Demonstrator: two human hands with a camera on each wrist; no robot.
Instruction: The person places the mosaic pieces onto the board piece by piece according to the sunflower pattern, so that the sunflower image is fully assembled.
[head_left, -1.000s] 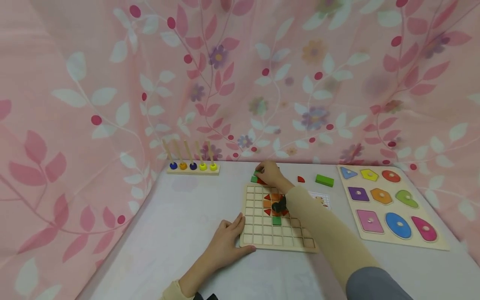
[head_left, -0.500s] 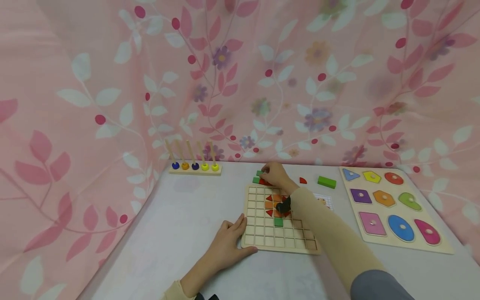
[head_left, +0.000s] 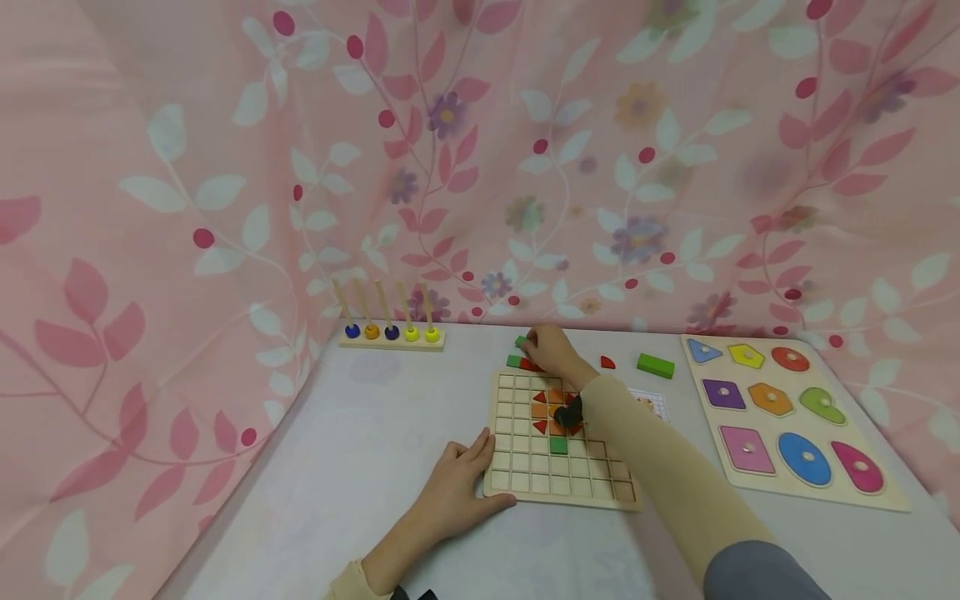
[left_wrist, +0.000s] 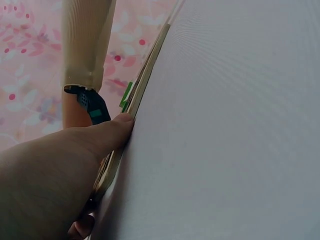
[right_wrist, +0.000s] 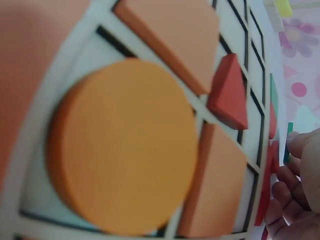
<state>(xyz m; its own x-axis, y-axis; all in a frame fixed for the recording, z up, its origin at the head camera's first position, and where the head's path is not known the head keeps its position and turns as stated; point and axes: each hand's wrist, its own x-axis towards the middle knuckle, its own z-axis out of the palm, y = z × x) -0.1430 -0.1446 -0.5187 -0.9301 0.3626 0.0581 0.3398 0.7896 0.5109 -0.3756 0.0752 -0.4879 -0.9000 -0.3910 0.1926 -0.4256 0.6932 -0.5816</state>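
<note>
Thumb and fingertips of my right hand [head_left: 551, 350] pinch a small green square tile [head_left: 521, 342] just beyond the far edge of the wooden grid board [head_left: 517, 482]. The right wrist view shows that green tile [right_wrist: 289, 142] edge-on between the fingers. My left hand [head_left: 453, 487] rests at the board's near left corner, thumb along the front edge and fingers along the left side. On the board, orange pieces [right_wrist: 215, 185] and red triangles [right_wrist: 230, 92] surround an orange disc [right_wrist: 125, 145]; a green square [head_left: 558, 446] sits below them. My right wrist and sleeve hide part of the pattern.
Red pieces [head_left: 528, 365] and another green tile [head_left: 513, 361] lie behind the board. A red quarter-round piece [head_left: 607, 362], a green block [head_left: 656, 366] and a printed card [head_left: 654, 403] are to the right. A shape puzzle [head_left: 817, 496] lies far right, a peg stand [head_left: 392, 343] back left.
The green tile in my right fingers has shifted slightly away from the green tile beside it. My left hand stays at the board's corner. The head view has drifted a little.
</note>
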